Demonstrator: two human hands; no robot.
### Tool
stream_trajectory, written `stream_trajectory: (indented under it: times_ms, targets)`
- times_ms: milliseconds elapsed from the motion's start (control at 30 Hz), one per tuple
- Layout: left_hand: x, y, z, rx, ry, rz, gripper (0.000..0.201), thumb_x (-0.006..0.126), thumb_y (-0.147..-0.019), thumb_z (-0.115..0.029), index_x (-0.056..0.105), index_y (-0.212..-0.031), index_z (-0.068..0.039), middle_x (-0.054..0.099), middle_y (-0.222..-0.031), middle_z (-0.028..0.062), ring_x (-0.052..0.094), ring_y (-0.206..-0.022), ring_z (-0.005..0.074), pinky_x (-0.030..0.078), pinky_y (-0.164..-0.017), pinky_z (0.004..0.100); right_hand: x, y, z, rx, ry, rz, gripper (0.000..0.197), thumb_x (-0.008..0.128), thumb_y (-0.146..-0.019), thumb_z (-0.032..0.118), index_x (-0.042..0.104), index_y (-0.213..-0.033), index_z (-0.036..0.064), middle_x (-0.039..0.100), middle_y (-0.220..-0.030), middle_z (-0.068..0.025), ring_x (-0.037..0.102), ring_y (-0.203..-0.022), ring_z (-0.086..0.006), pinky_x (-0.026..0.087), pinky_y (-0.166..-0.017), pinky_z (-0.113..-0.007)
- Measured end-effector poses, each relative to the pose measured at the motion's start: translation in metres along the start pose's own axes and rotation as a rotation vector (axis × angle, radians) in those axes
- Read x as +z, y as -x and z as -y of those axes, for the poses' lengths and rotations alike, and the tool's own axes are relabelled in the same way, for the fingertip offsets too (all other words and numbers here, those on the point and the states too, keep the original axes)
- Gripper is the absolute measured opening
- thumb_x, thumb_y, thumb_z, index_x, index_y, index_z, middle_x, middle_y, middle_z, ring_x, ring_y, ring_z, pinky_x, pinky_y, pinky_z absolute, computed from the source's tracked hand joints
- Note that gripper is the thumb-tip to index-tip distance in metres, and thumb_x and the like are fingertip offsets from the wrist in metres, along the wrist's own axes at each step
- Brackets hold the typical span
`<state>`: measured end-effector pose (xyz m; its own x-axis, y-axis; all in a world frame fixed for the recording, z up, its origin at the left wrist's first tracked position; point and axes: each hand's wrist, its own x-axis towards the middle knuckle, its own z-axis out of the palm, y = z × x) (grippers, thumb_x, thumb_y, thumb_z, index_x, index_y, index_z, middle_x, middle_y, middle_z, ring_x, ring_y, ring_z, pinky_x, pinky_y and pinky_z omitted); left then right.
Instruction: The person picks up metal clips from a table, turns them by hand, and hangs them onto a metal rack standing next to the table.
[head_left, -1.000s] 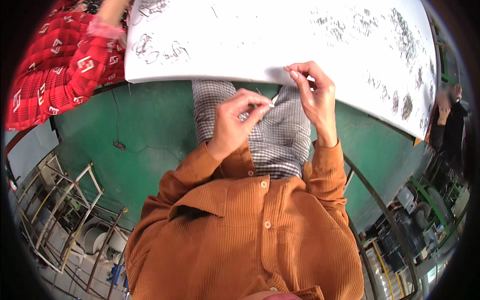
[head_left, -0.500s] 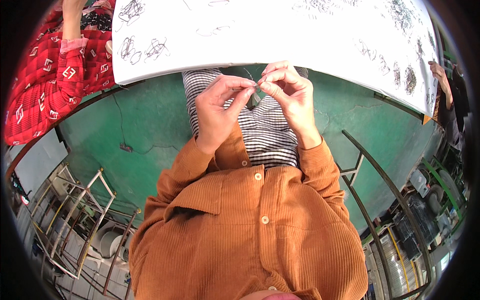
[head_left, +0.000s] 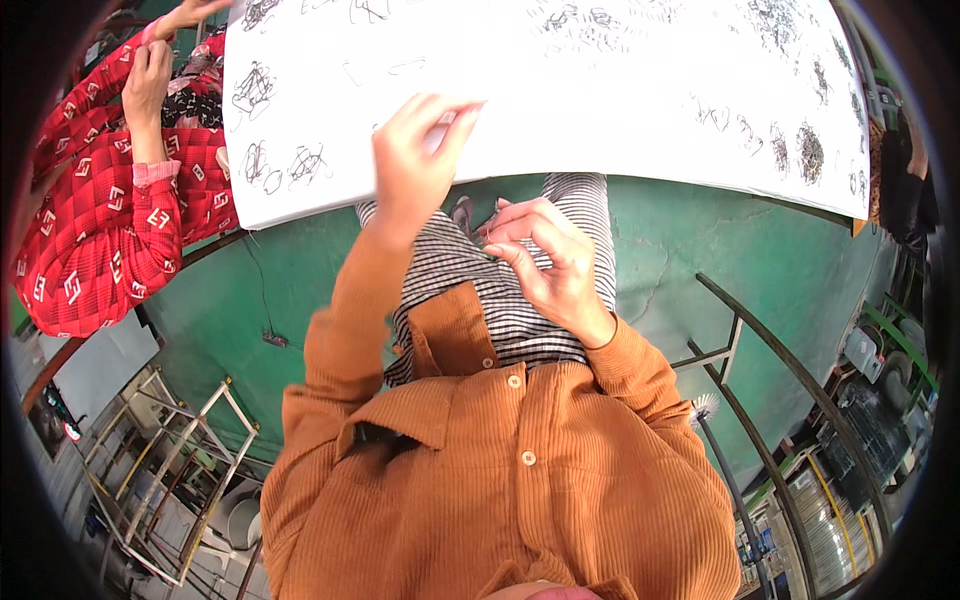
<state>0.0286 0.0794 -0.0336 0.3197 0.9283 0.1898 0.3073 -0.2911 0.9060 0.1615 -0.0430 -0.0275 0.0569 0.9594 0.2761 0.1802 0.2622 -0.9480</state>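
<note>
My left hand (head_left: 415,160) is raised over the near edge of the white-topped table (head_left: 320,195). Motion blurs it, but thumb and forefinger come together in a pinch; whatever lies between them is too small to name. Lower down, above my striped trousers (head_left: 430,265), my right hand (head_left: 550,255) is closed, thumb against fingertips. A tiny thin thing seems to show at those tips, too fine to make out. Small dark, thread-like or wire-like pieces lie on the tabletop, including a tangled clump (head_left: 254,88) at the left and a denser pile (head_left: 810,150) at the right.
At the left sits a person in a red patterned garment (head_left: 100,225), hands near the table. Another person's dark sleeve (head_left: 905,205) is at the far right. Metal frames (head_left: 180,470) stand behind on the left, a curved dark rail (head_left: 790,360) on the right. A cable with a small box (head_left: 274,339) lies on the green floor.
My hands have parted. The left has moved up and forward over the table; the right has dropped slightly toward my lap, still pinched. The person at the left has shifted their arms.
</note>
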Motion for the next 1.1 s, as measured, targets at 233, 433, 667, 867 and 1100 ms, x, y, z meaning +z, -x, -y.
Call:
stream_trajectory:
  times_ms: [233,433,667,867,1100]
  targets:
    - [0.081,-0.102,0.057,0.44,-0.592,0.034,0.021,0.056,-0.086,-0.005,0.067,-0.104,-0.006,0.064,-0.098,0.0099,0.061,-0.096,0.026,0.053,-0.082,0.0344,0.0,0.002,0.005,0.02,0.074,0.01,0.01,0.069,-0.077,-0.005,0.064,-0.083,0.0009,0.064,-0.085,-0.0094,0.064,-0.08,-0.0252,0.054,-0.073,-0.034]
    - [0.051,-0.081,0.035,0.328,-0.513,0.111,0.015,0.055,-0.083,-0.001,0.065,-0.095,-0.001,0.064,-0.096,0.0106,0.063,-0.089,0.0258,0.055,-0.079,0.035,0.006,0.001,0.003,0.018,0.07,0.025,0.011,0.07,-0.076,-0.006,0.064,-0.084,0.0008,0.063,-0.085,-0.0101,0.064,-0.079,-0.0235,0.053,-0.07,-0.032]
    - [-0.035,0.051,-0.019,-0.397,0.258,0.157,0.018,0.059,-0.09,0.002,0.068,-0.106,0.001,0.065,-0.095,0.0075,0.064,-0.086,0.0116,0.055,-0.075,0.0238,0.014,-0.005,-0.004,0.031,0.07,0.092,0.01,0.069,-0.077,-0.004,0.064,-0.084,0.0013,0.063,-0.086,-0.0095,0.064,-0.08,-0.0249,0.053,-0.069,-0.032]
    - [-0.055,0.09,-0.034,-0.357,0.207,-0.047,0.024,0.064,-0.085,0.006,0.067,-0.108,0.001,0.067,-0.095,0.0074,0.065,-0.087,0.0104,0.057,-0.075,0.0236,0.034,-0.018,-0.004,-0.034,0.08,0.173,0.009,0.07,-0.077,-0.002,0.065,-0.084,0.0014,0.063,-0.087,-0.0104,0.065,-0.082,-0.0264,0.054,-0.07,-0.034]
    - [-0.068,0.1,-0.031,-0.295,0.187,-0.159,0.016,0.067,-0.081,0.007,0.068,-0.095,0.002,0.069,-0.089,0.0083,0.069,-0.084,0.0136,0.058,-0.074,0.0246,0.055,-0.023,-0.003,-0.052,0.131,0.192,0.011,0.07,-0.077,-0.003,0.065,-0.086,0.0011,0.063,-0.089,-0.0105,0.066,-0.081,-0.0262,0.055,-0.068,-0.033]
